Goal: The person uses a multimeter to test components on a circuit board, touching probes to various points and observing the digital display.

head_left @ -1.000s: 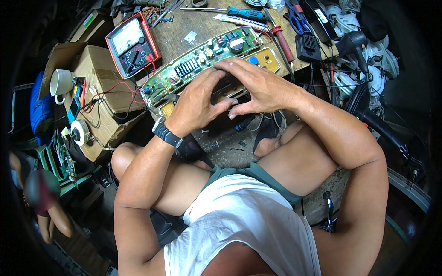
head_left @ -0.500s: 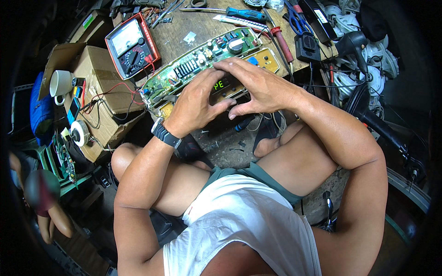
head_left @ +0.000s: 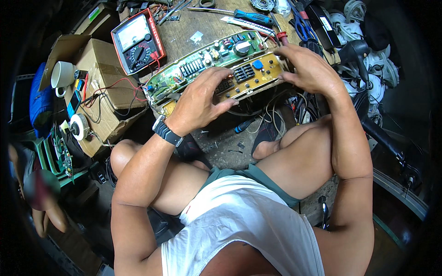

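A long brown circuit board (head_left: 251,76) with a small digit display (head_left: 224,86), a blue part and several push buttons lies along the table's near edge. Behind it, parallel, is a green circuit board (head_left: 205,59) full of components and with a round knob. My left hand (head_left: 198,99) spans the brown board's left part, index finger across its far side and thumb along its near edge. My right hand (head_left: 313,69) grips its right end, fingers at the far corner and thumb at the near edge. The left palm hides part of both boards.
A red-framed analog multimeter (head_left: 137,42) stands behind the boards, its leads running left over a cardboard box (head_left: 115,69) with a white mug (head_left: 62,75). A blue-handled screwdriver (head_left: 253,17), a utility knife (head_left: 246,24) and blue pliers (head_left: 301,27) lie at the back.
My right hand has moved right, from beside the display to the board's right end. My left hand stays near the display, whose bright green characters now look dim.
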Demonstrator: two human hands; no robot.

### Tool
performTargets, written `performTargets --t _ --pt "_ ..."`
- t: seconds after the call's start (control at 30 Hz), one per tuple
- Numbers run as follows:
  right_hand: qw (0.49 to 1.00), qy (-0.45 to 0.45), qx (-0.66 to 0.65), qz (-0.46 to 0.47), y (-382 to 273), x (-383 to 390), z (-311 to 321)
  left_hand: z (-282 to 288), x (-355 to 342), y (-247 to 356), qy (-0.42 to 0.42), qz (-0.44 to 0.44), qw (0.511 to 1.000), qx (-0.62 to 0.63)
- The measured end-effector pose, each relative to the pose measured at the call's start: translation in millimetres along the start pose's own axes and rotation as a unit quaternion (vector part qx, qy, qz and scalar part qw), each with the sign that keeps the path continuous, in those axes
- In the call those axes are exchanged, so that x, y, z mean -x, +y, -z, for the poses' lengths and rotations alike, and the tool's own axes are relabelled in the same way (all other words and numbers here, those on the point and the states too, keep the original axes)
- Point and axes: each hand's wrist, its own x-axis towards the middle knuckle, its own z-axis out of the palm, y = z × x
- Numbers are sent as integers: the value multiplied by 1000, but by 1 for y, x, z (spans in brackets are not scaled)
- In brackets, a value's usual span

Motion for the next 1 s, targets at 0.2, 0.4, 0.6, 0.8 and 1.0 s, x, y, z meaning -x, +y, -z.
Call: performTargets --t 0.2,0.4,0.6,0.8,1.0 --pt "979 -177 -6 -96 -5 0 4 0 -1 -1 0 -8 1000 -2" --pt "987 -151 19 -54 -8 3 -5 1 -2 1 3 -5 1000 -5" --pt "987 -145 39 -51 -12 3 -7 1 2 -4 11 -2 1000 -11" --pt "988 -137 65 -24 -11 1 -17 1 -1 -2 5 -4 1000 -6" --pt "986 -148 52 -51 -18 -3 -13 0 -1 -2 1 -3 1000 -2"
